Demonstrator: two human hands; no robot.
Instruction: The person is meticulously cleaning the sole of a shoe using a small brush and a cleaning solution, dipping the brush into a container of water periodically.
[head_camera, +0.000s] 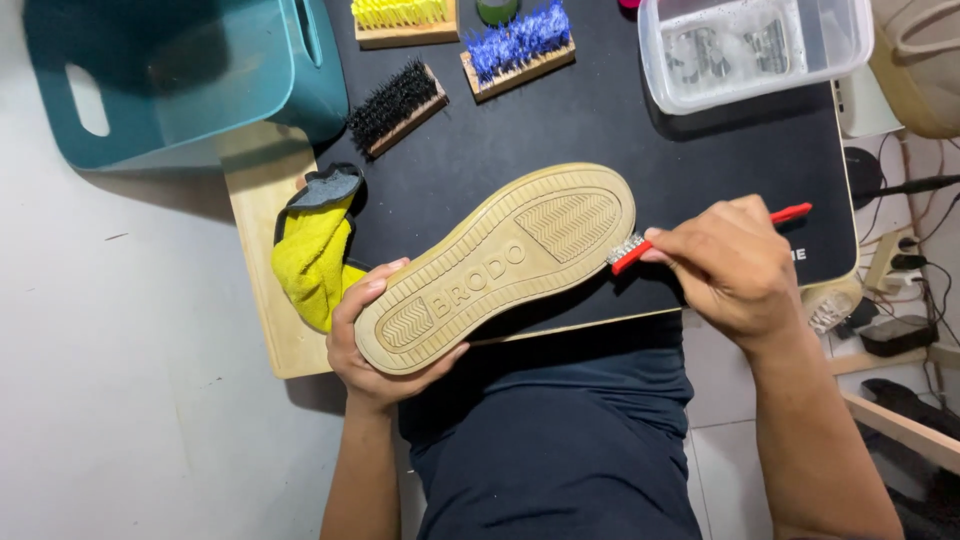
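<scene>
Centrally in the frame, a shoe (497, 266) is held sole-up, its tan rubber sole running from lower left to upper right above the black tabletop (620, 130). The left hand (372, 345) cups the end of the shoe at the lower left, thumb over the sole's rim and fingers curled underneath. The right hand (735, 265), right of centre, is closed around a small red-handled brush (640, 248); its pale bristled head touches the sole's edge at the upper right end, and the red handle tip pokes out past the knuckles toward the right.

A yellow cloth (310, 255) with a grey patch lies just left of the shoe, partly on a light wooden board (262, 300) under the black surface. Along the top of the frame sit three wooden-backed brushes: one with black bristles (395, 106), one with blue bristles (517, 42) and one with yellow bristles (403, 18). A teal plastic basket (180, 75) fills the upper left, and a clear plastic container (752, 45) stands at the upper right. Dark trousers (560, 440) show at the bottom centre.
</scene>
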